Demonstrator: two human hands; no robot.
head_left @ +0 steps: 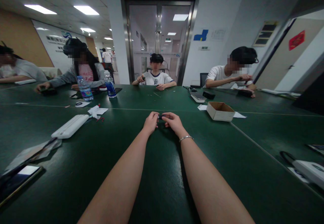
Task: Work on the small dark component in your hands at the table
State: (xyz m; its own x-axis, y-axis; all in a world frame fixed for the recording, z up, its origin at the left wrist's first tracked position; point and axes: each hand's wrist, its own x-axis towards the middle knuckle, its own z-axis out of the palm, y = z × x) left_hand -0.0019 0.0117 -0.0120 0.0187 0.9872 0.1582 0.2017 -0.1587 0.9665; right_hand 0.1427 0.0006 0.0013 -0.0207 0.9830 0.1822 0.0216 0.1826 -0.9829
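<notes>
Midway across the desk (pixel 162 176), short of its far edge, two hands meet: left hand (pixel 151 122) and right hand (pixel 173 121) both curl nearly closed, fingertips pinching a small dark piece (pixel 160 117) between them. It's too small and shadowed to say what it is. That two-sided pinch likely steadies something so little! Off toward the right edge, an open box (pixel 220 112) sits mouth up, presumably so its inside stays reachable.
</notes>
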